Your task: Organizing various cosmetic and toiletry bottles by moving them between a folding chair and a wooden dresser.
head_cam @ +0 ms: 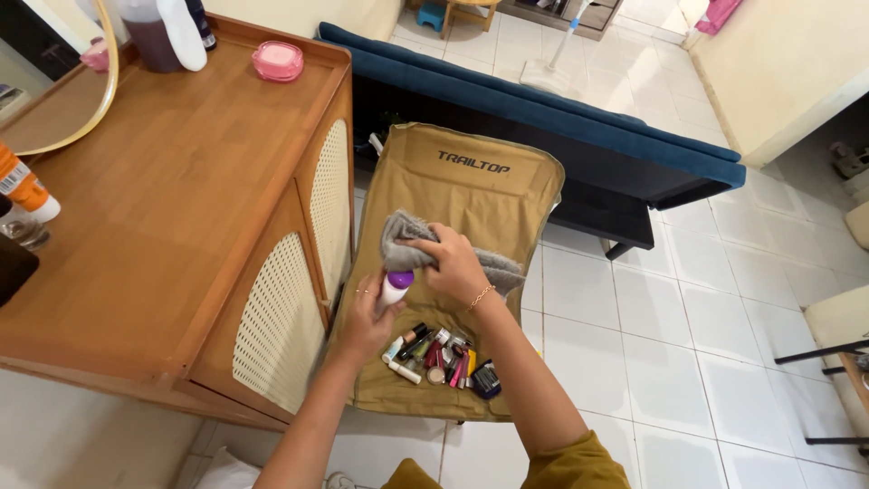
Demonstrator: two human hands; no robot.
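Left hand (367, 317): clenched round bottle (395, 287).
Right hand (453, 263): grasping cloth (493, 263), pressed on the bottle's purple cap.
Below: cosmetics (441, 358) heaped on chair (471, 181).
Left: cabinet (181, 208).

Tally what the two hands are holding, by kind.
Grey fluffy cloth, in the right hand: 1
Small white bottle with purple cap, in the left hand: 1
Total: 2
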